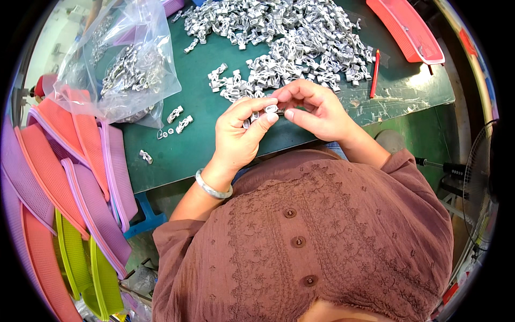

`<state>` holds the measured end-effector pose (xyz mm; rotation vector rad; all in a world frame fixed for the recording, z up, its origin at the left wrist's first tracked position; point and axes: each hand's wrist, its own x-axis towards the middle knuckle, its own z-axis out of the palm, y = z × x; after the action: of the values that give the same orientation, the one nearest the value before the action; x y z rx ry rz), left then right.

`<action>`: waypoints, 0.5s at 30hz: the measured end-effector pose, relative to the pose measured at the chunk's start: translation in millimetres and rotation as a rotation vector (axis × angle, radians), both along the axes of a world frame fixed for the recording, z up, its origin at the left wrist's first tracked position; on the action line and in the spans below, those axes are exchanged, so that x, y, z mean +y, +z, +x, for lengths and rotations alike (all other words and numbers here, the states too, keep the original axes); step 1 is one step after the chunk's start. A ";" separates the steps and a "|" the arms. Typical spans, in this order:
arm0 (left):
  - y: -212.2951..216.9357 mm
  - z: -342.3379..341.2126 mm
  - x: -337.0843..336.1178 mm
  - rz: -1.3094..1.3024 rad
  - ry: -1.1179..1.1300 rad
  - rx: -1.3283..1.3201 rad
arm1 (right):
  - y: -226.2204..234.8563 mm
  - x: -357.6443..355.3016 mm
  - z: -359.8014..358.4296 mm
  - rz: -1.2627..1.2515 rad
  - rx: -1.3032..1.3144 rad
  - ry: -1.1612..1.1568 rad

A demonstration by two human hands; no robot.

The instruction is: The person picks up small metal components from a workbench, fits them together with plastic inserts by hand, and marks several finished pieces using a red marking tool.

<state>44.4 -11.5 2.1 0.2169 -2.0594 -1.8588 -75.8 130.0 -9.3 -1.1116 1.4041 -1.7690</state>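
Note:
My left hand (pixel 240 131) and my right hand (pixel 315 110) meet over the near edge of the green table (pixel 198 139). Between their fingertips they pinch a small silver metal zipper slider (pixel 271 109). My left hand also seems to hold another small metal piece (pixel 254 116) against its palm. A large heap of the same silver metal pieces (pixel 284 37) lies just beyond my hands. A pale bangle (pixel 212 188) sits on my left wrist.
A clear plastic bag (pixel 126 64) with more metal pieces lies at the left. Loose pieces (pixel 177 119) lie beside it. A red pen (pixel 374 75) and a red tray (pixel 407 29) are at the right. Pink, orange and green mesh pouches (pixel 75 182) stack at my left. A fan (pixel 480 182) stands at the right.

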 end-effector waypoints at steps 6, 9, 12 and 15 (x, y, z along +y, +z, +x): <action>-2.3 -1.0 0.8 0.023 0.024 0.017 | 4.9 -1.4 5.5 0.052 -0.227 0.127; -2.5 -1.4 0.3 0.101 0.053 -0.058 | 7.6 -1.2 3.5 0.068 -0.337 0.162; -0.5 -3.5 -2.2 0.323 0.042 -0.216 | 5.4 -2.1 2.6 0.030 -0.474 0.209; 0.8 -5.6 -2.6 0.501 0.027 -0.318 | 3.7 -3.0 3.9 0.005 -0.591 0.251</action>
<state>38.8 -14.1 2.9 0.7020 -1.7123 -2.4231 -71.9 127.0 -5.6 -0.6434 0.8703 -1.7131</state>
